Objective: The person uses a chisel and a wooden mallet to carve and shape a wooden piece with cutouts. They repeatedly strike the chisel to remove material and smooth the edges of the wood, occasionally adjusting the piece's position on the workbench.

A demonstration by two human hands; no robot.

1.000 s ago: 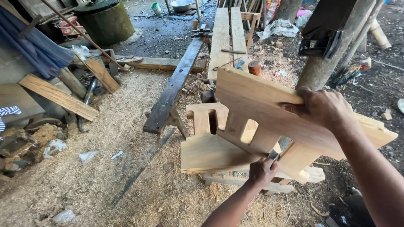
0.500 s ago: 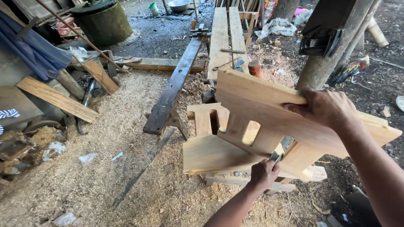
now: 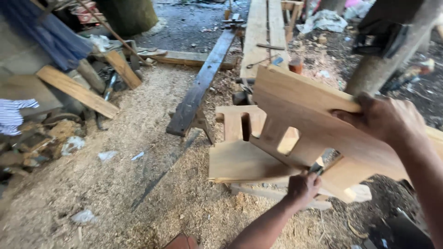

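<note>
My right hand (image 3: 385, 119) grips the upper edge of a wide, light wooden board (image 3: 300, 115) with rectangular notches cut into its lower edge, and holds it tilted. Below it, my left hand (image 3: 302, 186) is closed around a small dark tool (image 3: 316, 168) whose tip meets the board's lower edge beside a notch. The board leans over a flat wooden piece (image 3: 240, 161), behind which another notched wooden piece (image 3: 233, 122) stands. What kind of tool it is cannot be made out.
Sawdust (image 3: 138, 184) covers the ground. A dark beam on a low trestle (image 3: 200, 90) and long pale planks (image 3: 260, 32) run away from me. Scrap boards (image 3: 76, 90) and clutter lie at the left. A tree trunk (image 3: 383, 55) stands at the right.
The camera has shifted slightly and the board has tilted a little. Both hands keep their grips in nearly the same places.
</note>
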